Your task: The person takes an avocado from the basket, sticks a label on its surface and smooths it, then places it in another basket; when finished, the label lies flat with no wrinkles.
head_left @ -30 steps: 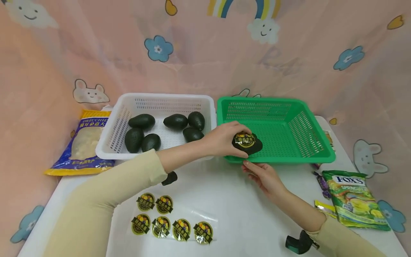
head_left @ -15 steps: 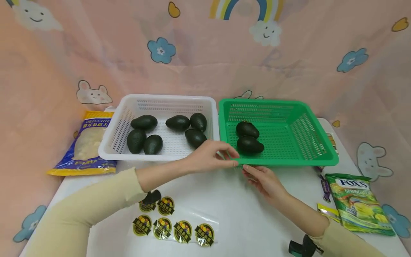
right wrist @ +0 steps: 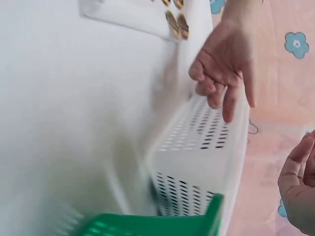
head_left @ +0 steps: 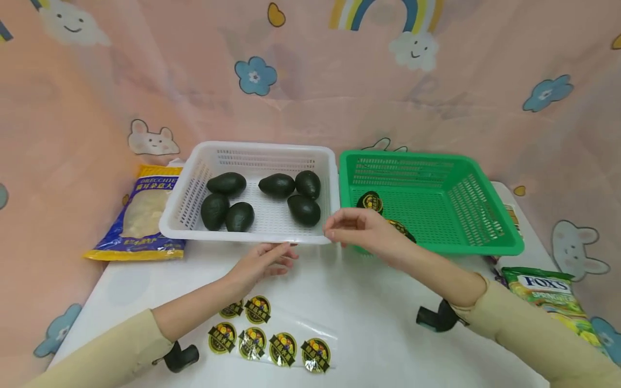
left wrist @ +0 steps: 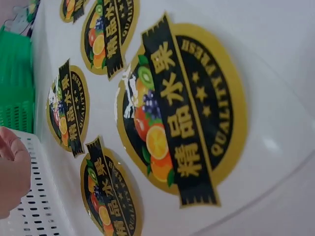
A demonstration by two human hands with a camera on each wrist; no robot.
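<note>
In the head view my left hand [head_left: 264,267] reaches to the front wall of the white basket [head_left: 233,236], fingers extended below its rim. My right hand [head_left: 361,231] hovers at that basket's front right corner, fingers loosely bent and holding nothing. Several dark green avocados [head_left: 304,210] lie inside the white basket. Two avocados [head_left: 370,200] with round black-and-gold stickers sit at the left of the green basket [head_left: 432,249], partly hidden behind my right hand. The right wrist view also catches my left hand [right wrist: 224,69] with its fingers spread by the white basket.
A clear sheet of round fruit stickers [head_left: 283,349] lies on the white table in front. A blue-and-yellow pasta bag [head_left: 145,207] stands left of the baskets. On the right lies a green candy bag [head_left: 548,296], partly covered by my right sleeve.
My left hand released a stickered avocado in the green basket, then withdrew left to the white basket's front. My right hand moved up and left from the green basket's front to the white basket's corner.
</note>
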